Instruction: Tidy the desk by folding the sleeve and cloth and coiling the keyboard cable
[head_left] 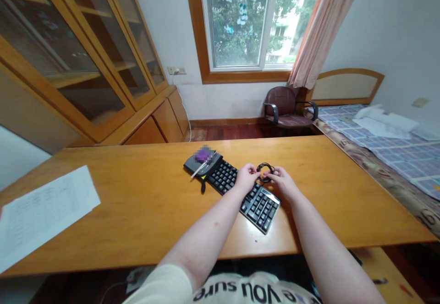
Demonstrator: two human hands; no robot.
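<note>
Between my two hands is a coiled black cable (266,165), held just above the far edge of a black keyboard. My left hand (246,177) pinches the coil's left side, and my right hand (282,181) pinches its right side. The keyboard (261,209) lies slanted across the wooden desk, its number pad nearest me; my left hand and wrist cover part of its keys. Over the keyboard's far left end sits a dark, flat case (189,163) with a blurred purple patch and a thin, pale stick on it. A small black object (203,186) lies beside it.
The wooden desk (144,212) spans the view, with printed paper sheets (48,210) at its left. Beyond it are a glass-door cabinet (103,66), a brown armchair (285,107) under the window and a bed (385,143) at right.
</note>
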